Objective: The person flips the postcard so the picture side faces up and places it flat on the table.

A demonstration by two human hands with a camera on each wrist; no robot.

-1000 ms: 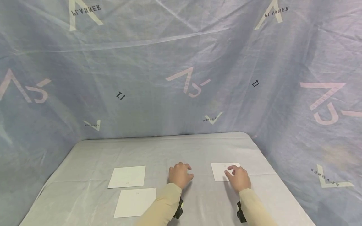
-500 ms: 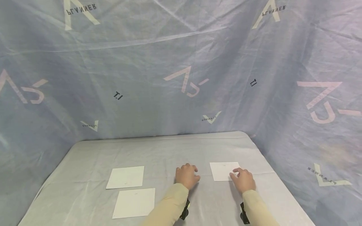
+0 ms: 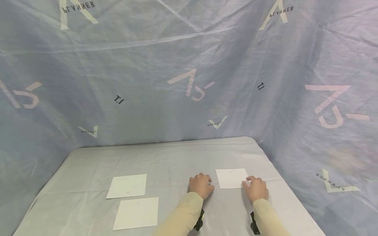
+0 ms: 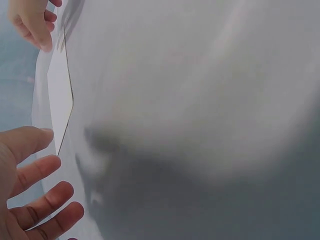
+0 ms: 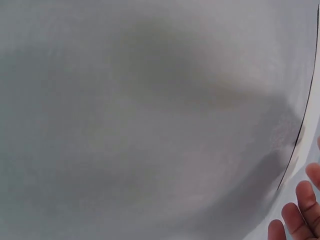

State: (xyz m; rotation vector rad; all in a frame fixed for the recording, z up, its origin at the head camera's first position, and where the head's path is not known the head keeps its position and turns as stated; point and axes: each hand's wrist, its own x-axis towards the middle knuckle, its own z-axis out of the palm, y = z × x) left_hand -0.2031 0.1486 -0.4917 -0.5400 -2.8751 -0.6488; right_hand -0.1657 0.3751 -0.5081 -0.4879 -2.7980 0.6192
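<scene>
A white card (image 3: 231, 178) lies flat on the cloth between my two hands. My left hand (image 3: 201, 186) hovers just left of it, fingers loosely bent and holding nothing. At the card's right edge is my right hand (image 3: 255, 190), thumb and forefinger beside the near right corner; contact cannot be told. In the left wrist view, the left hand (image 4: 35, 185) has its fingers spread near one end of the white card (image 4: 61, 95), and the other hand (image 4: 34, 22) is at the far end. Only some fingertips (image 5: 295, 220) and a card edge (image 5: 311, 110) show in the right wrist view.
Two more white cards lie to the left, one farther back (image 3: 127, 186) and one nearer (image 3: 136, 213). Pale grey cloth (image 3: 165, 157) covers the table. A printed blue-grey curtain (image 3: 153, 82) hangs behind and at both sides.
My left hand has moved right, closer to the right-hand card. My right hand has drawn back from over that card to its right edge. The view has shifted slightly right.
</scene>
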